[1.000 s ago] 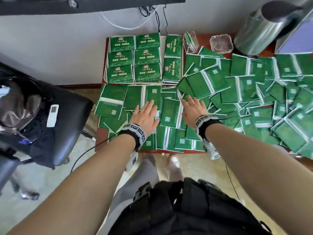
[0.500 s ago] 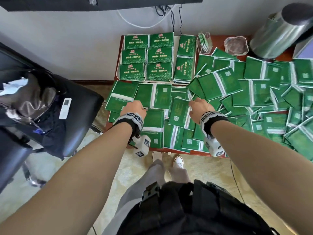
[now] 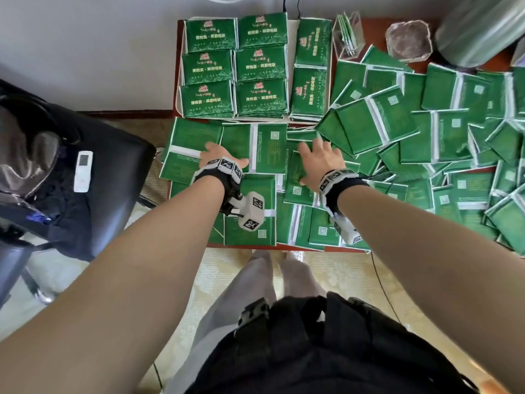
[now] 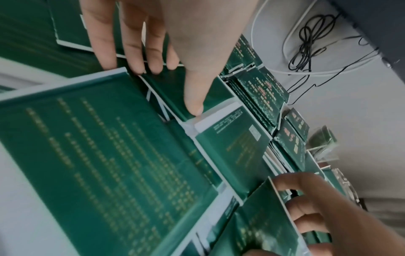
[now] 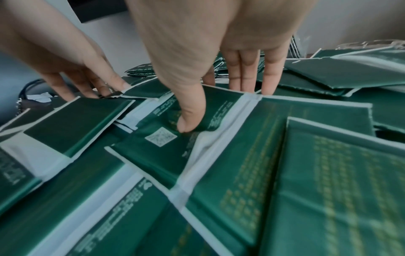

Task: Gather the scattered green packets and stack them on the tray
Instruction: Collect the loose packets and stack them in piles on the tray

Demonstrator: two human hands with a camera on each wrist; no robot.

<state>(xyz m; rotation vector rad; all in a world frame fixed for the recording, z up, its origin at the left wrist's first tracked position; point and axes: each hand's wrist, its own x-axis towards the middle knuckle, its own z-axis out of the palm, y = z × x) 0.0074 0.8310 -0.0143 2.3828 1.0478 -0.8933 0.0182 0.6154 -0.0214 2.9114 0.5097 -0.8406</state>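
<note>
Both hands flat on loose packets [image 3: 267,152] at frame centre. Left hand [image 3: 220,156] fingers straight, tips at packet edge, probably to slide it. Right hand [image 3: 319,163] spread, thumb pressing packet down. Tray [image 3: 179,89] at upper centre held neat stacks [image 3: 234,66]; many packets unsorted on table [image 3: 284,247].

Head cam sits high, looks steeply down past my forearms — whole near edge of table [image 3: 466,25] in frame, wall behind far edge, floor below. Left wrist cam rides low over left hand [image 4: 157,34], very close, rolled sideways, faces along fingers toward far edge and wall. Right wrist cam, equally close over right hand [image 5: 210,52], faces same way. All three share middle of near-edge spread of green packets [image 3: 377,120] — each wrist view catches other hand too.
</note>
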